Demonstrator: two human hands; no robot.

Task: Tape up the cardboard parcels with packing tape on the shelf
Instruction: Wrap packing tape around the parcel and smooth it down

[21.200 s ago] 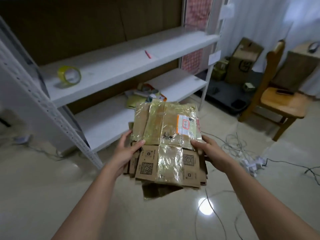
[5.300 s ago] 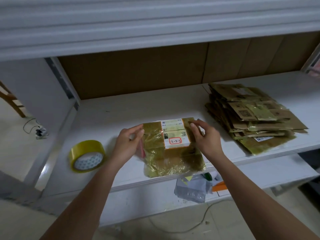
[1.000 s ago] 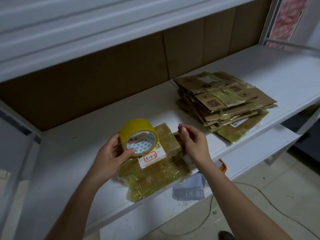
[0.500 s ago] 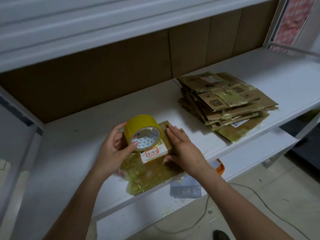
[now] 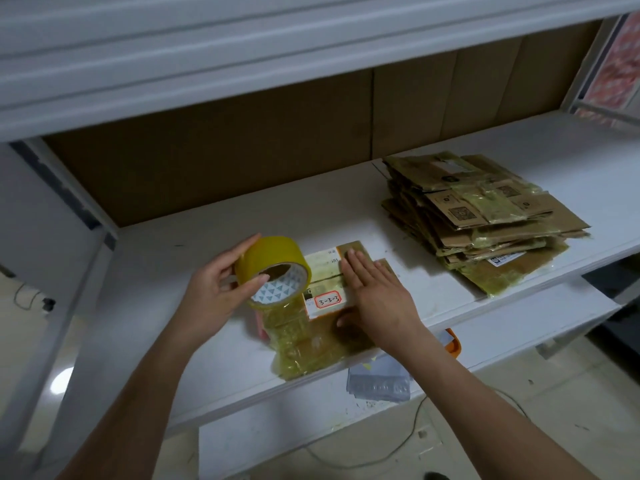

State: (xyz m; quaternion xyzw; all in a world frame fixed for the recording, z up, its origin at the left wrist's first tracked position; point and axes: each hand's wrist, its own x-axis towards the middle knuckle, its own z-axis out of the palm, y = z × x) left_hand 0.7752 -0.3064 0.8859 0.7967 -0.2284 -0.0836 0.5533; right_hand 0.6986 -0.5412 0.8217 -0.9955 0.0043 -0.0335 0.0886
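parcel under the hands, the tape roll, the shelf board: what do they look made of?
Parcel: brown corrugated-looking cardboard, wrapped in glossy yellowish film, wrinkles catching light.
Tape roll: shiny yellow plastic tape; core printed white, likely card.
Shelf board: matte white, scuffed; painted or laminated, base material unclear.

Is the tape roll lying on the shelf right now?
No, the left hand grips the tape roll above the parcel, off the shelf.

A single head-worn wide-angle view looks forward and down, close over the white shelf (image 5: 214, 233), with both forearms entering from the frame's bottom edge.
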